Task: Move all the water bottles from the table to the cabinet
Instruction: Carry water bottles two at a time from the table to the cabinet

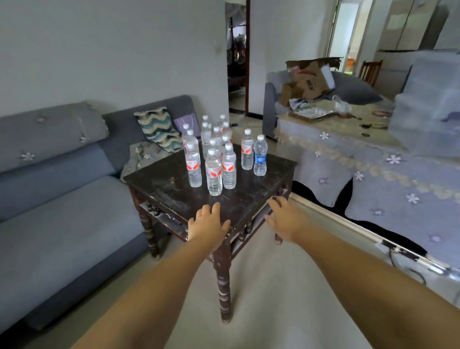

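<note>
Several clear water bottles with white caps stand upright in a cluster on a dark wooden table (172, 186). The nearest one, with a red label (213, 172), is at the front of the group. One bottle with a blue label (260, 155) stands apart at the right, beside a red-labelled one (247, 149). My left hand (208, 223) hovers over the table's near corner, fingers apart, holding nothing. Off the table's right edge, my right hand (285, 216) is also extended with fingers apart and empty. Both hands are short of the bottles. No cabinet is clearly in view.
A grey sofa (55, 206) runs along the left, with a patterned cushion (157, 128) behind the table. At the right, a large cloth-covered surface (380, 169) carries cardboard boxes (309, 79) and clear plastic bins (435, 102). Pale floor (267, 290) lies beneath my arms. A doorway (236, 56) opens behind.
</note>
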Motion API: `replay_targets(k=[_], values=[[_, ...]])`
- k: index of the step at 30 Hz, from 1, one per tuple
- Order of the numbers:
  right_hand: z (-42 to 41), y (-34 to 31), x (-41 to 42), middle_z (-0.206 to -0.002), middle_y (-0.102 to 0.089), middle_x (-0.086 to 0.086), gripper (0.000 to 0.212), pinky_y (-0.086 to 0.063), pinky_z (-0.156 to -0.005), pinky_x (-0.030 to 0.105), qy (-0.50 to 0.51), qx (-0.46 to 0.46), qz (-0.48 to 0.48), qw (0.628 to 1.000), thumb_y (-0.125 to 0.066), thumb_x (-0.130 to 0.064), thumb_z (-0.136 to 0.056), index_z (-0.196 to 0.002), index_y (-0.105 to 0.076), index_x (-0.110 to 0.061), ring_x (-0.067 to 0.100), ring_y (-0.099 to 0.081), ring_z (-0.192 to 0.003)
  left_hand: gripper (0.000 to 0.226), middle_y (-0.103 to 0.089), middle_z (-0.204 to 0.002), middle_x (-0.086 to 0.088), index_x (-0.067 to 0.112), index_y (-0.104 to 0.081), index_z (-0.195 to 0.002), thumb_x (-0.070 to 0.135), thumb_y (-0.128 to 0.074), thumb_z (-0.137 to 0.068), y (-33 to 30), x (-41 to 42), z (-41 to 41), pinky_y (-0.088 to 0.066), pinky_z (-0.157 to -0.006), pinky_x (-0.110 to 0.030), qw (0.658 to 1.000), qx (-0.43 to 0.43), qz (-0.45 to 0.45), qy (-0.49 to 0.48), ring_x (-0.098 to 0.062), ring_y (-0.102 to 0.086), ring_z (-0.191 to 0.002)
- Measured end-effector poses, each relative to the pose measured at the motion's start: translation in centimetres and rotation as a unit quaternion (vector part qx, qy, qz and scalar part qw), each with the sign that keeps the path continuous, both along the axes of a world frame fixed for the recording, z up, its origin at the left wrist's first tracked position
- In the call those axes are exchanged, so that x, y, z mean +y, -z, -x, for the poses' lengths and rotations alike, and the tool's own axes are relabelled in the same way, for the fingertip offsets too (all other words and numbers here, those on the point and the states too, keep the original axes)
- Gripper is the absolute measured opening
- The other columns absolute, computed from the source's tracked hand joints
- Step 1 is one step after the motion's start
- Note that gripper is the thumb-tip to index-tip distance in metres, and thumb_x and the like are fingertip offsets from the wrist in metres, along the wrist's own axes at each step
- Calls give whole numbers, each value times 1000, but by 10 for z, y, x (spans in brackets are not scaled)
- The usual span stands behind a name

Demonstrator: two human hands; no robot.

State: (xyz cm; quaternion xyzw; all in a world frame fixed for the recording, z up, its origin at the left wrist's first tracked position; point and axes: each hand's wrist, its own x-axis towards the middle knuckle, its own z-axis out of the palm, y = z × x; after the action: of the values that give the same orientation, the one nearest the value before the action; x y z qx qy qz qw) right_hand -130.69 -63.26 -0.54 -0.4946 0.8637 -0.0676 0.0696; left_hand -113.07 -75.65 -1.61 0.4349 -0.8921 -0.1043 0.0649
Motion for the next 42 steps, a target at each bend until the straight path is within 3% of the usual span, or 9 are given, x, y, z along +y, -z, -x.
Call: replay_targets(k=[10, 18, 24, 28, 30, 33, 35, 37, 42], values=[[99, 13, -176, -158, -21, 7, 56, -30, -112, 50, 34, 1, -33, 999, -33, -45, -99, -150, -21, -25, 30, -29, -142, 63, -38, -145, -9, 18, -24, -147, 49, -43, -95, 10, -176, 90, -42, -104, -48, 1000, -13, -17, 12, -30, -40, -134], [159, 66, -281, -153, -31, 8, 62, -36, -108, 48, -4, -14, -58, 998, -43, -45, -97, -149, -23, -18, 29, -37, -137, 65, -40, -144, -7, 20, -27, -144, 43, -55, -91, 67, -258, 140, -43, -102, -49, 990, 25, -130, -39, -30, -41, -133], [196, 117, -347, -154, -33, 9, 88, -37, -109, 46, 59, -169, -19, 984, -65, -49, -84, -151, -19, -17, 29, -37, -139, 86, -40, -149, -2, 23, -24, -148, 38, -74, -79, 102, -294, 182, -39, -111, -44, 941, 174, -269, -109, -22, -42, -136], [209, 146, -379, -151, -39, 4, 94, -38, -112, 43, 76, -321, 56, 942, -77, -46, -74, -148, -25, -21, 23, -41, -138, 86, -47, -144, -3, 17, -31, -144, 24, -81, -74, 121, -313, 209, -40, -112, -42, 898, 266, -308, -165, -22, -47, -132], [207, 155, -387, -140, -51, -1, 87, -45, -106, 36, 76, -392, 124, 909, -82, -37, -71, -142, -34, -21, 18, -52, -128, 83, -53, -135, 1, 18, -36, -140, 19, -83, -72, 128, -317, 215, -44, -108, -36, 873, 310, -323, -194, -20, -53, -126], [202, 164, -398, -125, -59, -5, 79, -49, -79, 6, 87, -443, 204, 869, -85, -22, -69, -134, -40, -19, 2, -62, -105, 77, -60, -120, 5, 21, -41, -134, 22, -83, -70, 138, -322, 222, -50, -94, -28, 858, 327, -333, -213, -16, -62, -112], [200, 167, -406, -115, -62, -7, 76, -46, -62, 0, 98, -456, 225, 856, -86, -20, -68, -130, -42, -18, -5, -63, -88, 73, -62, -121, 5, 28, -43, -129, 30, -84, -68, 142, -326, 226, -51, -89, -25, 859, 318, -333, -226, -9, -64, -102], [200, 165, -409, -107, -60, -12, 71, -46, -57, 1, 106, -448, 227, 858, -86, -26, -67, -122, -43, -23, -7, -61, -81, 77, -62, -124, 8, 30, -43, -130, 40, -83, -65, 140, -329, 228, -50, -94, -29, 862, 303, -333, -232, -10, -62, -105], [206, 157, -402, -110, -62, -11, 66, -49, -82, 17, 110, -431, 214, 870, -85, -37, -65, -116, -44, -29, 6, -63, -97, 75, -64, -121, 6, 27, -48, -130, 46, -81, -65, 128, -328, 222, -49, -99, -37, 876, 254, -353, -209, -17, -63, -110]])
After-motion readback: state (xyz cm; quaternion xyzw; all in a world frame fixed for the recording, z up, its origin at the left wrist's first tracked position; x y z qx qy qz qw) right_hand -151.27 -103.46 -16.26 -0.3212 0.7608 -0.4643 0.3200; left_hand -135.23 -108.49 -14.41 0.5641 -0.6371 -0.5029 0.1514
